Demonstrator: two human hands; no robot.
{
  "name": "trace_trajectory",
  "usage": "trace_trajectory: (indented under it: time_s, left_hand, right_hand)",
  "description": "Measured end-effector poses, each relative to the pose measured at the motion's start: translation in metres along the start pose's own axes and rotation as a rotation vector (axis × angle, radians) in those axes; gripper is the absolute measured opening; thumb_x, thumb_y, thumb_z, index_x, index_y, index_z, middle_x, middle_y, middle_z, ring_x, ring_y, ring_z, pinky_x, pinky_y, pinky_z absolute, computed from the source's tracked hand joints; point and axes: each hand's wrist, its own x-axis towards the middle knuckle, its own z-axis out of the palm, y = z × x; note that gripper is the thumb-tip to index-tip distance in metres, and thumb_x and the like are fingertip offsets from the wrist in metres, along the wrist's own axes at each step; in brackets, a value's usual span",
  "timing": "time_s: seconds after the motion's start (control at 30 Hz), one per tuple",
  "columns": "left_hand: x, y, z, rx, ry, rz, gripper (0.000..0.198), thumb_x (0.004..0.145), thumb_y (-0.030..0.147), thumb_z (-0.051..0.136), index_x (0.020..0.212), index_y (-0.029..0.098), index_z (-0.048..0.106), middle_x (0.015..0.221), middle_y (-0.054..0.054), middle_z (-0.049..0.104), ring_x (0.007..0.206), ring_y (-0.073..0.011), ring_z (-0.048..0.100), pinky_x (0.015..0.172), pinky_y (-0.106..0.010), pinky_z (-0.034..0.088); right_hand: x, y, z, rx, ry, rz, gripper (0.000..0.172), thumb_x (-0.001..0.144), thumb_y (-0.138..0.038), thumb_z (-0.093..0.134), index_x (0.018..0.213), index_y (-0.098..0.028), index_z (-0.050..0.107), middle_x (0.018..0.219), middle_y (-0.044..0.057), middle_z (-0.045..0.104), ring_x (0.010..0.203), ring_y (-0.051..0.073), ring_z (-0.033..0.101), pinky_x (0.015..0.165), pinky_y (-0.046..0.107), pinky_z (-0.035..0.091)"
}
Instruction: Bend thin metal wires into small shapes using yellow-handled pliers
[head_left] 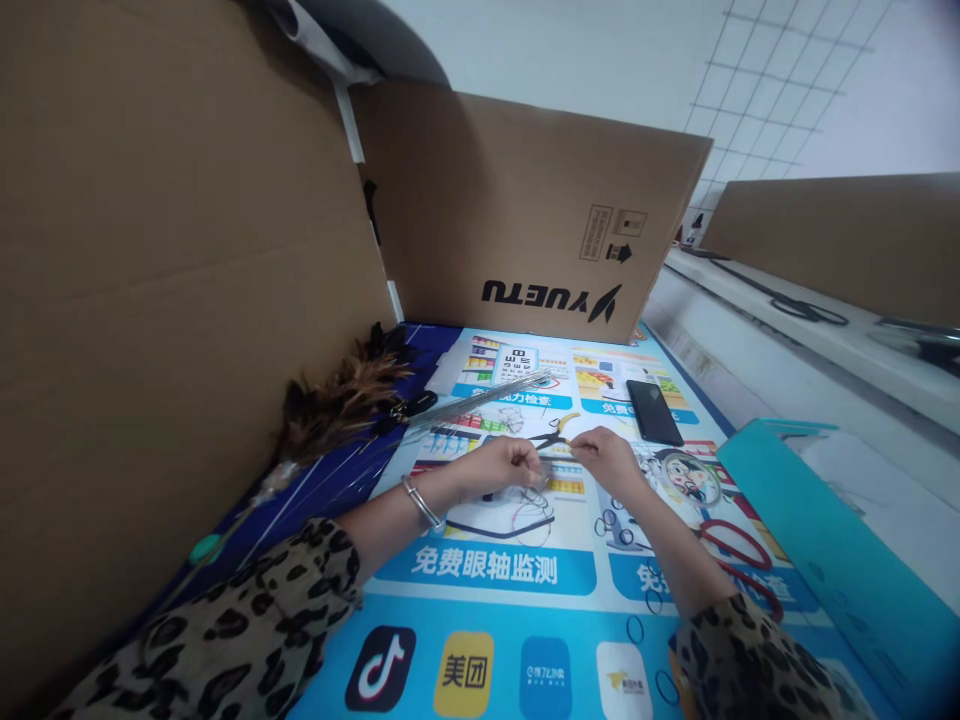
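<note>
My left hand (510, 466) is closed in a pinch above the printed mat, with fine wire (541, 482) at its fingertips. Loose loops of thin wire lie below it, partly hidden by the hand. My right hand (609, 458) has its fingertips together on the lower handle of a pair of yellow-handled pliers (556, 437). The dark jaws of the pliers point left, towards my left hand, and the handles are spread. Behind both hands, a bundle of straight silvery wires (487, 398) lies slantwise on the mat.
A phone (654, 412) lies at the back right, near a round tin with a cartoon picture (691, 477). Red-handled scissors (739, 545) and several dark rings (636, 629) are by my right forearm. Brown feathers (341, 400) lie left; cardboard (540, 220) stands behind. A teal box (832, 560) is right.
</note>
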Motion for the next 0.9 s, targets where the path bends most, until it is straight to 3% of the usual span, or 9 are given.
trace_trajectory:
  time_s: [0.13,0.53,0.77,0.9]
  left_hand:
    - [-0.001,-0.002,0.000,0.161,-0.106,0.034,0.011,0.063,0.024,0.065,0.070,0.015,0.064,0.064,0.000,0.061,0.057,-0.0096,0.051,0.054,-0.019,0.036]
    - [-0.003,-0.002,0.001,0.334,-0.140,0.092,0.012,0.067,0.027,0.062,0.069,0.017,0.067,0.065,-0.001,0.063,0.059,-0.0118,0.052,0.054,-0.019,0.036]
    - [0.007,-0.012,-0.002,0.305,0.179,0.115,0.017,0.070,0.032,0.060,0.069,0.016,0.065,0.063,0.000,0.060,0.057,-0.0112,0.050,0.056,-0.020,0.037]
    - [0.010,-0.014,-0.003,0.434,0.356,0.205,0.014,0.072,0.030,0.059,0.070,0.017,0.065,0.068,-0.002,0.060,0.066,-0.0138,0.052,0.063,-0.022,0.039]
  right_hand:
    - [-0.001,0.004,0.004,-0.142,-0.113,-0.096,0.013,0.074,-0.025,0.055,0.081,-0.023,0.066,0.084,0.002,0.059,0.082,0.015,0.052,0.070,0.024,0.036]
    - [-0.003,0.002,0.016,-0.396,-0.110,-0.165,0.016,0.082,-0.015,0.044,0.077,-0.015,0.059,0.084,0.008,0.054,0.081,0.016,0.047,0.072,0.026,0.030]
    - [-0.004,0.003,0.018,-0.471,-0.081,-0.182,0.017,0.086,-0.017,0.040,0.087,-0.015,0.057,0.091,0.009,0.054,0.087,0.018,0.046,0.076,0.028,0.029]
    - [-0.004,0.001,0.016,-0.487,-0.080,-0.196,0.016,0.086,-0.015,0.040,0.087,-0.016,0.056,0.088,0.008,0.055,0.085,0.018,0.046,0.074,0.028,0.029]
